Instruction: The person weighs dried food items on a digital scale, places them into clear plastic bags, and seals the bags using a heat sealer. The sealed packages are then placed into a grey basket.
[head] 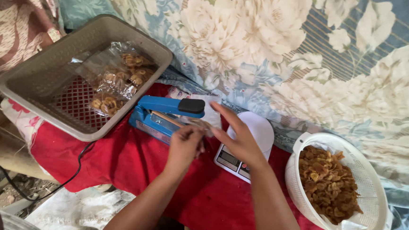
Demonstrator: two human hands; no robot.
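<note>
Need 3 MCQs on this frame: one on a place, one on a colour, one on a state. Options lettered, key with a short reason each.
1. Where does the white colander of fried snacks stand?
A. To the right of the white scale
B. Inside the grey basket
C. On top of the sealer

2. What colour is the heat sealer?
A. Green
B. Blue with a black handle
C. Yellow

3. What state are the hands in?
A. Both resting flat on the cloth
B. Both inside the colander
C. Left hand pinching a clear packet, right hand open beside it

Key: 1 A, the colander sits on the red cloth right of the scale. 2 B, blue body, black handle. 3 C, the left hand pinches the clear packet by the sealer, and the right hand has its fingers spread.
</note>
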